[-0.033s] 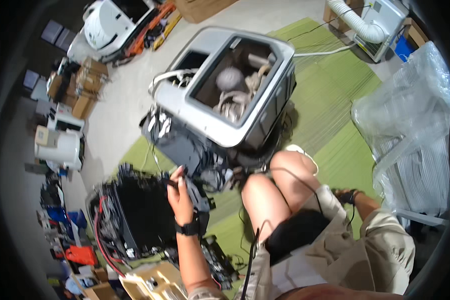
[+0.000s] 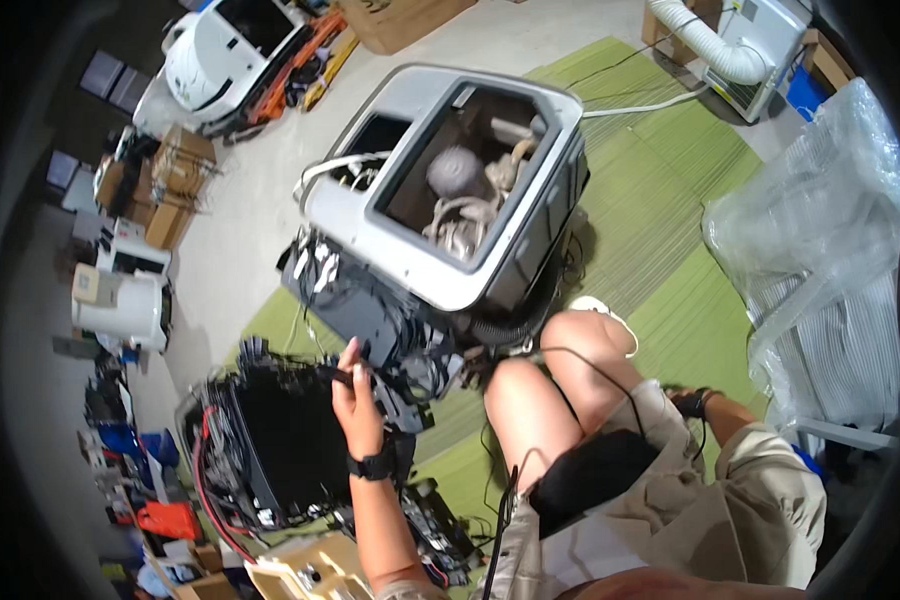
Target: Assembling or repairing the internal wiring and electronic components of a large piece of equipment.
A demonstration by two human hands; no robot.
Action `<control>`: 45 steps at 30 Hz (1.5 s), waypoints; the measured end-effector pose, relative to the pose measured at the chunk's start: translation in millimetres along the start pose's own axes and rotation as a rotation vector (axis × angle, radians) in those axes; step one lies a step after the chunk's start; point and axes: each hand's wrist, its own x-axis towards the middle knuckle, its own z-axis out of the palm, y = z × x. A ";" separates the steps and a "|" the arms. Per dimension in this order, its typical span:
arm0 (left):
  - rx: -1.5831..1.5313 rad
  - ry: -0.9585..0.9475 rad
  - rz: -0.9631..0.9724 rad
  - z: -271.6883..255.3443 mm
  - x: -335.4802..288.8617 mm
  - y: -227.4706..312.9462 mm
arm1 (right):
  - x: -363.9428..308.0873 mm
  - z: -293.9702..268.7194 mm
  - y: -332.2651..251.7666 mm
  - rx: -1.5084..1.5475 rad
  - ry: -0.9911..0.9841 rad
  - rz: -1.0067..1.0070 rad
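My left hand point(image 2: 358, 405), with a black band at the wrist, is raised over the right edge of a black box-shaped unit point(image 2: 285, 430) bundled with cables. Its fingers are bent around a small dark piece that I cannot make out. My right hand point(image 2: 688, 400) is low beside my right knee, near the green mat; its fingers are mostly hidden in shadow. Ahead of my knees stands a grey-white machine housing point(image 2: 370, 225) with an open top, and a round grey part point(image 2: 457, 172) and pale hoses show inside. Black cables point(image 2: 425, 365) lie between the housing and the unit.
Crumpled clear plastic wrap point(image 2: 810, 220) covers ribbed material at the right. A white hose point(image 2: 715, 45) joins a metal box at the far right. A cream plastic part point(image 2: 310, 570) lies near my left forearm. Cartons point(image 2: 182, 165) and white machine shells line the left side.
The view has shifted slightly, so the housing appears a little lower. My left hand stays by the black unit with its fingers bent; my right hand has barely moved.
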 end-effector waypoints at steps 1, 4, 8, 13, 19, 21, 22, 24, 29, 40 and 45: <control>0.016 -0.041 -0.043 1.5 10.1 4.4 | 5.2 11.6 -7.3 -0.059 -0.022 -0.089; 0.067 -0.069 0.106 7.2 40.6 5.4 | 25.9 46.4 -1.3 0.208 -0.022 0.297; 0.140 0.014 0.118 3.0 82.1 2.8 | 64.7 71.5 17.0 0.342 -0.069 0.362; 0.177 0.105 0.025 -1.6 126.0 0.1 | 113.2 69.1 -0.5 0.464 -0.096 0.386; 0.177 0.195 -0.054 9.1 166.5 1.7 | 114.1 56.0 -23.2 0.578 -0.098 0.415; 0.172 0.174 -0.076 9.9 178.2 6.1 | 103.3 54.9 -26.9 0.616 -0.090 0.439; 0.173 0.191 -0.072 10.6 181.8 6.4 | 98.2 52.0 -23.5 0.636 -0.076 0.447; 0.242 0.147 -0.042 10.8 185.2 5.8 | 85.4 51.2 -17.3 0.654 -0.063 0.481; 0.238 0.105 0.022 15.5 183.6 -1.9 | 71.5 49.3 2.1 0.676 -0.018 0.517; 0.188 0.417 0.000 13.4 63.2 51.2 | 70.2 -17.6 137.9 0.570 0.388 0.483; 0.060 0.256 0.231 44.6 10.4 89.4 | 47.9 -227.0 13.8 0.525 1.140 -0.119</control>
